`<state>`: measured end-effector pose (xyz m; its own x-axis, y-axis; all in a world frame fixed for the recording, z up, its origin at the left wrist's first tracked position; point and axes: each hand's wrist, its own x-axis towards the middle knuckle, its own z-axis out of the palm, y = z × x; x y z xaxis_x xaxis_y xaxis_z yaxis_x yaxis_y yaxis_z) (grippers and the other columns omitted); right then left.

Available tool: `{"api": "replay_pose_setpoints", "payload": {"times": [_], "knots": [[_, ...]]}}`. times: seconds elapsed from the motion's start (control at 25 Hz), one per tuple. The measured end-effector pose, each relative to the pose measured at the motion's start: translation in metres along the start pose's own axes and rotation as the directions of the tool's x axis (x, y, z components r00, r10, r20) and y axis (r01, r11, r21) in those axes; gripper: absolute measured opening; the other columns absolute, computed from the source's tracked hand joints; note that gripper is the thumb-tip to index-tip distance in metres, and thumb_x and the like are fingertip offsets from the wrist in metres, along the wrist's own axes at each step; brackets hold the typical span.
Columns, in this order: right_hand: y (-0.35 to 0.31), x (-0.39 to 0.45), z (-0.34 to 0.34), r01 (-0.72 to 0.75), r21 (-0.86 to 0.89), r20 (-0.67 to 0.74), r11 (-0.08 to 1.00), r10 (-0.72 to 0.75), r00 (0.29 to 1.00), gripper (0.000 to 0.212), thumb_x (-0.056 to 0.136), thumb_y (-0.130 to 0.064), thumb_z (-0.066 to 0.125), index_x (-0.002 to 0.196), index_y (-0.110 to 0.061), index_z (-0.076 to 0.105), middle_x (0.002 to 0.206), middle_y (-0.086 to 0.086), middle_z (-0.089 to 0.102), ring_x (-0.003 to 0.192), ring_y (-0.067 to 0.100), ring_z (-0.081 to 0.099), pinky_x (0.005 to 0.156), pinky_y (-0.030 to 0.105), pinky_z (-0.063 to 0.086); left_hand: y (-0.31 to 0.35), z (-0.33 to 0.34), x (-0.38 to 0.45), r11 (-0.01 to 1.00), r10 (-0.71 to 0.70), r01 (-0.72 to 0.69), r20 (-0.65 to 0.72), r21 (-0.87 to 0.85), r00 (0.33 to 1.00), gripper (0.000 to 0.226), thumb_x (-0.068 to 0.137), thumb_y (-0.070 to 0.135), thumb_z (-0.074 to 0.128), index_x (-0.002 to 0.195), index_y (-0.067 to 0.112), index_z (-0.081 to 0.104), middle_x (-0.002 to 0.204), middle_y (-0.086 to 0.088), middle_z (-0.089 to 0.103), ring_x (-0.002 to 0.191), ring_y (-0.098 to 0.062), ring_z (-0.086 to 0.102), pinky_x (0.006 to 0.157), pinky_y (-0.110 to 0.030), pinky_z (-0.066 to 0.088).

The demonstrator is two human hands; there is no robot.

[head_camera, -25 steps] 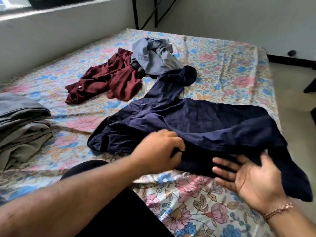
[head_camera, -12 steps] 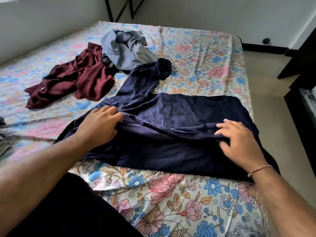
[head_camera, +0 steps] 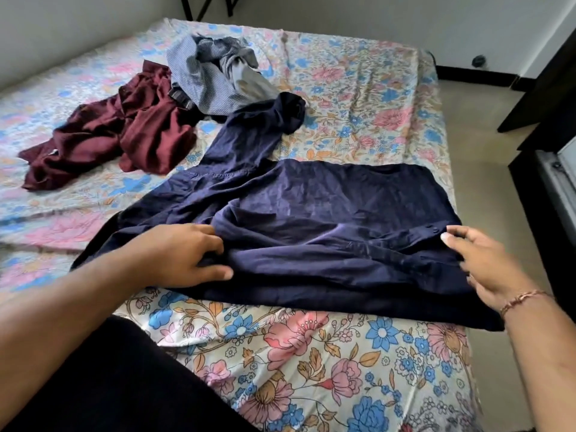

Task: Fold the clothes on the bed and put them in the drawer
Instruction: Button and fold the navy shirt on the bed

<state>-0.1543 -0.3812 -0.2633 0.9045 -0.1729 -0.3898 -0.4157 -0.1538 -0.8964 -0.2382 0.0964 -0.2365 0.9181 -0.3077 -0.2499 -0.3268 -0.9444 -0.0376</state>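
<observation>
Across the near half of the floral bed sheet [head_camera: 311, 353] lies the navy shirt [head_camera: 311, 213], its body now spread much flatter than a second ago, when it was bunched under both hands at the bed's edge. One sleeve runs away toward the crumpled grey checked shirt [head_camera: 212, 76], and the other sleeve has been drawn across the front toward the right. The left hand [head_camera: 187, 254] grips a fold of navy cloth near the shoulder, fingers curled into the fabric, where half a second back it sat further left on the shirt. The right hand [head_camera: 486, 263] has lifted from pressing the cloth and hovers at the buttoned cuff with fingers loosely spread, holding nothing as far as can be seen. The view has also swung right, so the folded stack seen earlier at the left is out of frame. By my reading the shirt is smoothed and ready for its first fold. The maroon garment [head_camera: 118, 132] and the grey one lie unfolded further up the bed, and no drawer can be identified with certainty, so most of the task remains.
</observation>
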Motion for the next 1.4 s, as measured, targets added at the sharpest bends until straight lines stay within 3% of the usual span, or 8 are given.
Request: {"api": "replay_pose_setpoints", "payload": {"times": [0.16, 0.32, 0.52, 0.84, 0.96, 1.08, 1.28, 1.4], "knots": [[-0.006, -0.003, 0.002, 0.054, -0.152, 0.041, 0.987, -0.049, 0.998, 0.071, 0.067, -0.081, 0.071, 0.122, -0.038, 0.060, 0.114, 0.000, 0.066, 0.093, 0.016, 0.064, 0.085, 0.039, 0.052, 0.001, -0.006, 0.031, 0.935, -0.290, 0.156, -0.436, -0.319, 0.852, 0.027, 0.098, 0.048, 0.052, 0.103, 0.025, 0.064, 0.095, 0.002, 0.062, 0.094, -0.026, 0.061, 0.078, -0.043, 0.053], [0.016, 0.000, 0.015, 0.174, -0.632, 0.009, 0.755, -0.217, 0.976, 0.075, 0.085, -0.037, 0.082, 0.149, -0.034, 0.041, 0.127, 0.014, 0.065, 0.114, 0.034, 0.064, 0.098, 0.042, 0.049, -0.008, 0.012, 0.050, 0.816, -0.547, 0.487, -0.144, -0.311, 0.824, 0.038, 0.099, 0.050, 0.055, 0.103, 0.015, 0.069, 0.106, -0.015, 0.065, 0.106, -0.042, 0.063, 0.088, -0.049, 0.054], [0.026, 0.007, -0.009, 0.253, -0.409, 0.039, 0.877, -0.260, 0.965, 0.064, 0.089, -0.016, 0.080, 0.124, -0.062, 0.052, 0.123, 0.012, 0.070, 0.122, 0.026, 0.065, 0.104, 0.049, 0.053, -0.004, 0.010, 0.040, 0.871, -0.487, 0.411, -0.353, -0.270, 0.799, 0.029, 0.107, 0.044, 0.042, 0.095, 0.018, 0.044, 0.089, -0.010, 0.062, 0.076, -0.039, 0.060, 0.066, -0.047, 0.049], [0.029, 0.007, 0.003, 0.172, -0.712, -0.053, 0.681, -0.297, 0.953, 0.073, 0.085, -0.019, 0.082, 0.148, -0.019, 0.046, 0.134, 0.018, 0.063, 0.120, 0.038, 0.060, 0.096, 0.041, 0.048, 0.006, 0.030, 0.045, 0.878, -0.477, 0.478, -0.071, -0.001, 0.876, 0.032, 0.104, 0.052, 0.039, 0.098, 0.020, 0.041, 0.104, -0.009, 0.073, 0.092, -0.036, 0.070, 0.075, -0.045, 0.055], [0.014, -0.016, 0.014, 0.291, -0.865, -0.087, 0.408, -0.693, 0.716, 0.074, 0.087, -0.023, 0.076, 0.151, -0.011, 0.041, 0.140, 0.019, 0.050, 0.125, 0.042, 0.051, 0.098, 0.056, 0.048, -0.007, 0.011, 0.051, 0.842, -0.532, 0.540, -0.183, -0.007, 0.827, 0.042, 0.100, 0.061, 0.039, 0.106, 0.021, 0.050, 0.113, -0.007, 0.069, 0.102, -0.035, 0.067, 0.080, -0.046, 0.054], [0.012, -0.041, 0.064, 0.590, -0.774, 0.174, 0.229, -0.819, 0.547, 0.065, 0.097, -0.036, 0.056, 0.156, -0.014, 0.040, 0.157, 0.011, 0.043, 0.143, 0.030, 0.041, 0.114, 0.051, 0.037, 0.018, 0.003, 0.064, 0.954, -0.293, 0.288, -0.484, -0.087, 0.824, 0.064, 0.102, 0.063, 0.032, 0.147, 0.020, 0.046, 0.144, -0.009, 0.055, 0.134, -0.035, 0.051, 0.102, -0.054, 0.045], [0.051, -0.012, 0.083, 0.533, -0.838, 0.440, 0.116, -0.433, 0.787, 0.075, 0.099, -0.073, 0.009, 0.163, -0.037, 0.017, 0.171, -0.011, 0.011, 0.158, 0.010, 0.010, 0.129, 0.045, 0.007, 0.051, 0.062, 0.062, 0.970, -0.190, 0.185, -0.015, -0.158, 0.982, 0.100, 0.085, 0.088, -0.009, 0.166, 0.031, -0.007, 0.174, 0.007, -0.013, 0.157, -0.011, -0.021, 0.127, -0.056, -0.011], [0.041, -0.002, 0.074, 0.563, -0.793, 0.430, 0.233, -0.442, 0.787, 0.075, 0.097, -0.072, 0.015, 0.160, -0.034, 0.032, 0.168, -0.012, 0.025, 0.155, 0.007, 0.020, 0.127, 0.037, 0.017, 0.046, 0.051, 0.063, 0.931, -0.284, 0.272, -0.015, -0.245, 0.959, 0.095, 0.090, 0.085, -0.002, 0.167, 0.031, 0.007, 0.175, 0.008, 0.002, 0.161, -0.011, -0.006, 0.126, -0.060, -0.009]]}}
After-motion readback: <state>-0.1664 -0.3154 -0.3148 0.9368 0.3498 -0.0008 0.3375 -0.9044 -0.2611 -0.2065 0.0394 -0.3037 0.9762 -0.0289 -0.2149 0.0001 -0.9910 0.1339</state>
